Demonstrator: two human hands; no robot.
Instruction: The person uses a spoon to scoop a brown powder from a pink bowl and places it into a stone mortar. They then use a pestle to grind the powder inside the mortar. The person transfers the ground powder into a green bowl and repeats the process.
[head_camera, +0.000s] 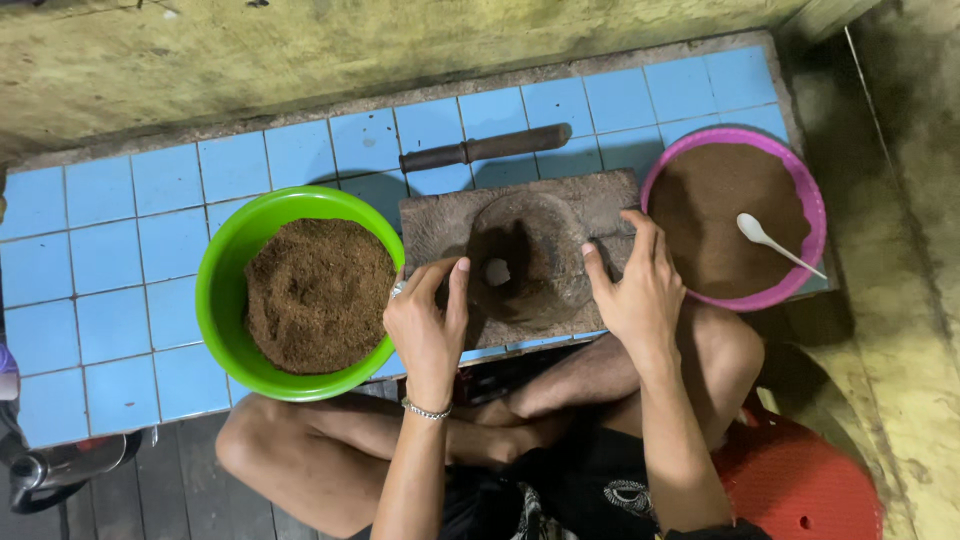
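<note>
Here, seen from above, a seated person works at a low tiled tabletop (100, 260).
Left hand: the left hand (428, 322) rests on the near-left edge of the stone mould block (440, 225); its grip is half-curled, fingers on the stone, clasping nothing that shows.
Right hand: the right hand (637, 285) lies on the block's right side, thumb toward the round hollow (525, 262); grip loose, holding nothing visible.
Block: it sits between the green bowl (225, 270) and the pink bowl (805, 195), both filled with brown powder; a small pale lump (497, 270) lies in the hollow.
Doing it well: I judge that steady, even pressure from both hands would keep the block from sliding.
Edges: the block's near edge sits at the tabletop's front lip, above the knees; the green bowl touches the block's left side.
Open room: bare tiles lie to the far left; a dark rod (487, 147) lies just behind, and a white spoon (775, 243) rests in the pink bowl.
</note>
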